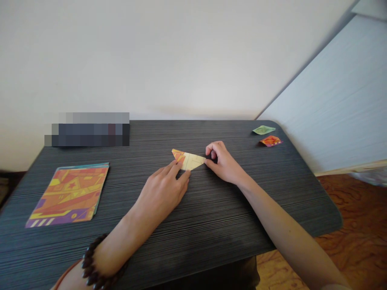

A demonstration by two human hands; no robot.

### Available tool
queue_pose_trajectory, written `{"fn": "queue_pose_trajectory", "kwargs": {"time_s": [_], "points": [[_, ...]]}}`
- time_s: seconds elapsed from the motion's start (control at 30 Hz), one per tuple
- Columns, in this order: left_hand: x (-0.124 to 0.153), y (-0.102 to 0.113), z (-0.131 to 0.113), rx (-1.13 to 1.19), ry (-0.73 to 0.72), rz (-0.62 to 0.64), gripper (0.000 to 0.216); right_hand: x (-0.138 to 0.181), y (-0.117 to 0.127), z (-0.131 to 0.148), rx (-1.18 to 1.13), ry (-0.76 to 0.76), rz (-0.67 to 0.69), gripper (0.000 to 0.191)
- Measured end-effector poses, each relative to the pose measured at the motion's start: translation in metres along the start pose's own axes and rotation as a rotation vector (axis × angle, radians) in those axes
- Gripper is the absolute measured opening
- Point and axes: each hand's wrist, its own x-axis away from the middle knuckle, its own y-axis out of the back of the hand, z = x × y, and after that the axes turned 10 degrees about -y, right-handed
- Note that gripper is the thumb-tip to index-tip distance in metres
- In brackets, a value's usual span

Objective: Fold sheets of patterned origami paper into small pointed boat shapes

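Observation:
A small folded origami paper, cream on most of its upper face with an orange and yellow patterned end at the left, lies on the dark table. My left hand holds its near left side, fingertips on the paper and thumb at the near edge. At the paper's pointed right end, my right hand pinches the tip between thumb and a finger; its other fingers are curled. Part of the patterned end is hidden under my left fingers.
A stack of square patterned paper sheets lies at the left. Two folded paper pieces, one green and one orange, rest at the far right. A blurred-out dark object stands at the back left. The wall borders the table's far edge.

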Motion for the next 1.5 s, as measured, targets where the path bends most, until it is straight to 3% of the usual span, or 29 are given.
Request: {"fn": "queue_pose_trajectory", "kwargs": {"time_s": [0.23, 0.47, 0.57, 0.7, 0.8, 1.03, 1.23, 1.37, 1.5], "points": [[0.001, -0.002, 0.000, 0.022, 0.010, -0.012, 0.027, -0.001, 0.002, -0.004, -0.036, 0.015, 0.002, 0.016], [-0.002, -0.011, 0.008, 0.172, -0.043, -0.091, 0.026, 0.008, -0.013, 0.005, 0.202, 0.097, -0.070, 0.032], [-0.002, -0.019, 0.017, 0.247, 0.073, -0.238, 0.024, 0.008, -0.012, 0.006, 0.201, 0.108, -0.037, 0.029], [-0.001, -0.024, 0.025, 0.153, 0.182, -0.210, 0.038, 0.008, -0.008, 0.006, 0.159, 0.133, -0.011, 0.028], [-0.001, -0.025, 0.025, 0.171, 0.165, -0.173, 0.034, 0.009, -0.007, 0.008, 0.135, 0.160, -0.007, 0.025], [-0.001, -0.028, 0.027, 0.250, 0.167, -0.234, 0.031, 0.010, -0.008, 0.013, 0.167, 0.179, -0.061, 0.020], [-0.002, -0.026, 0.029, 0.270, 0.105, -0.281, 0.024, 0.006, -0.006, 0.010, 0.106, 0.197, 0.023, 0.017], [-0.003, -0.027, 0.035, 0.241, 0.069, -0.283, 0.021, 0.003, -0.007, 0.005, 0.095, 0.237, 0.049, 0.022], [-0.002, -0.025, 0.039, 0.128, -0.003, -0.283, 0.019, 0.004, -0.005, 0.003, 0.226, 0.332, 0.007, 0.020]]}}
